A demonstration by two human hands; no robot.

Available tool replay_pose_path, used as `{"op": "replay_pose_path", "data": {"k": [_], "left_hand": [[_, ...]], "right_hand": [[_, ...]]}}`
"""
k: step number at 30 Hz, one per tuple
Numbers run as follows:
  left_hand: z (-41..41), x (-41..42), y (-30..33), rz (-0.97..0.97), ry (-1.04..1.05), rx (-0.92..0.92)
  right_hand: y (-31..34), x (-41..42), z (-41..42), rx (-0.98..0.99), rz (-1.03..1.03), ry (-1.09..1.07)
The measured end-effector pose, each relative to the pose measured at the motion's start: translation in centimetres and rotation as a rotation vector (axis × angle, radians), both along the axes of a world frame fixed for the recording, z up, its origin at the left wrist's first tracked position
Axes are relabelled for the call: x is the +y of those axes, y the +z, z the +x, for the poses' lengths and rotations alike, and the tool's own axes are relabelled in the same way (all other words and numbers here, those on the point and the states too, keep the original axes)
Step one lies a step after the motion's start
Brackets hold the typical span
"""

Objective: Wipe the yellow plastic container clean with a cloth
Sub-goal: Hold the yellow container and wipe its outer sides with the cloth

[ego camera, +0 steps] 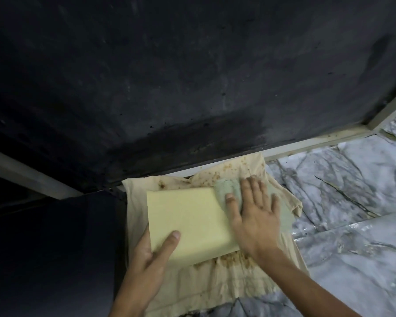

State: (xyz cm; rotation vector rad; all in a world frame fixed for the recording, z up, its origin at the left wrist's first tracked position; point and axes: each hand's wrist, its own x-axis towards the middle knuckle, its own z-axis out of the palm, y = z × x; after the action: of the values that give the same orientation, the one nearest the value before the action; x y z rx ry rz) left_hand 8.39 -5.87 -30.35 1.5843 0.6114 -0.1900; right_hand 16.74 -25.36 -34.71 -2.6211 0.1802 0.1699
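Just below the centre of the frame, the yellow plastic container [188, 223] is lying with a broad flat face turned upward on a beige sheet [215, 287] spread over the marble-patterned floor [352, 202], close to the dark wall [192, 76] filling the upper half. The left hand [151, 255], coming in from the lower left, is gripping the container's near-left corner, thumb pressing down on the top face and the other fingers hidden under the edge; it seems to be bracing the box so it is not sliding while being rubbed. The right hand [254, 211], entering from the lower right, is lying open and flat, fingers spread, pressing a pale green cloth [229, 191] against the container's right end; the flat palm is probably spreading pressure over the cloth rather than clenching it. Brown crumbs [236, 258] are lying scattered on the sheet along the container's lower edge and again at its upper right, so the sheet appears to be serving as a catch for the dirt. The container's opening is not showing, so whether anything is inside cannot be told. The visible yellow face is looking mostly clean, suggesting the wiping is well along.
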Motion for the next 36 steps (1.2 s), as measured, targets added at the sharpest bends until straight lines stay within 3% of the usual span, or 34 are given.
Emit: {"op": "replay_pose_path", "data": {"k": [5,10,15,20,23,29,36], "left_hand": [[0.5,-0.3,0.7,-0.026,-0.040,0.023],[0.4,-0.4,0.3,-0.072,0.100,0.016],[0.0,-0.4,0.8,-0.137,0.181,0.099],[3.0,0.5,3.3,-0.191,-0.007,0.297],[6.6,0.8,3.7,-0.175,0.045,0.354],[9.2,2.3,3.0,-0.231,0.097,0.424],[6.9,1.3,3.1,-0.204,0.077,0.415]], "right_hand": [[2.4,5.5,0.0,-0.070,0.069,0.376],[0.5,1.1,-0.1,-0.216,0.018,0.639],[-2.2,-5.3,2.2,-0.137,-0.047,0.513],[-3.5,-8.4,2.4,-0.145,0.241,0.412],[-4.0,-9.5,2.4,-0.175,0.395,0.441],[-4.5,-9.9,2.3,-0.244,0.488,0.492],[-4.4,-9.7,0.0,-0.315,0.549,0.274]]}}
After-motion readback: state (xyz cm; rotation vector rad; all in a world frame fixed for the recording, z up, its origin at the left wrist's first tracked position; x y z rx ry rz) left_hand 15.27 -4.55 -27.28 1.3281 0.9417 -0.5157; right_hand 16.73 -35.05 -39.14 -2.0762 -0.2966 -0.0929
